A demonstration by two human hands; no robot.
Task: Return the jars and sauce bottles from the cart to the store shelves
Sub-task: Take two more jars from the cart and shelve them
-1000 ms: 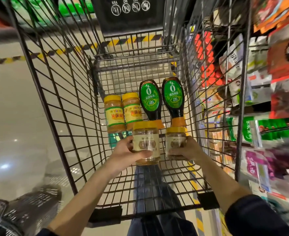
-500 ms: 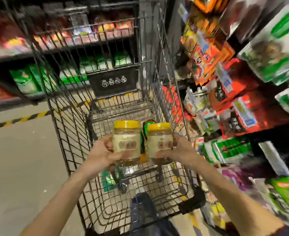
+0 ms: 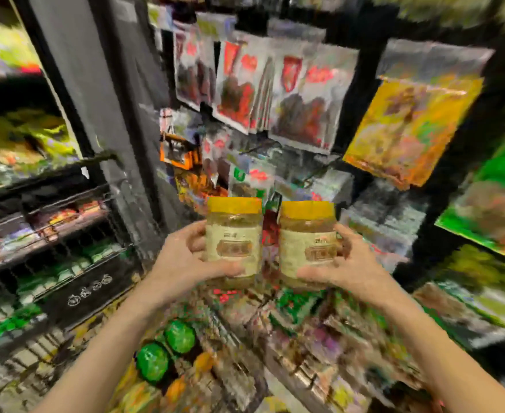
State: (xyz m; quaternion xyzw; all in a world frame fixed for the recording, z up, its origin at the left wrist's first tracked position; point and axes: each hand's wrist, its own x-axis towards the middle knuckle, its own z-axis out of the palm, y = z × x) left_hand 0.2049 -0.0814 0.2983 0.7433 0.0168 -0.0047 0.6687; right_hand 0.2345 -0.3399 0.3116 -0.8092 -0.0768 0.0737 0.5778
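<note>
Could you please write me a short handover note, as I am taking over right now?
Left hand grips one yellow-lidded jar; right hand grips a second jar.
Both are upright, side by side, raised before the packet shelves.
Done: both jars are out of the cart.
Two green-labelled sauce bottles lie in it.
Left: shelve both jars, then the bottles; the cart's other contents are too blurred to tell.

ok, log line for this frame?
phase: carry | left hand: grips left yellow-lidded jar | right hand: grips right yellow-lidded jar | both: upright, apart
</note>
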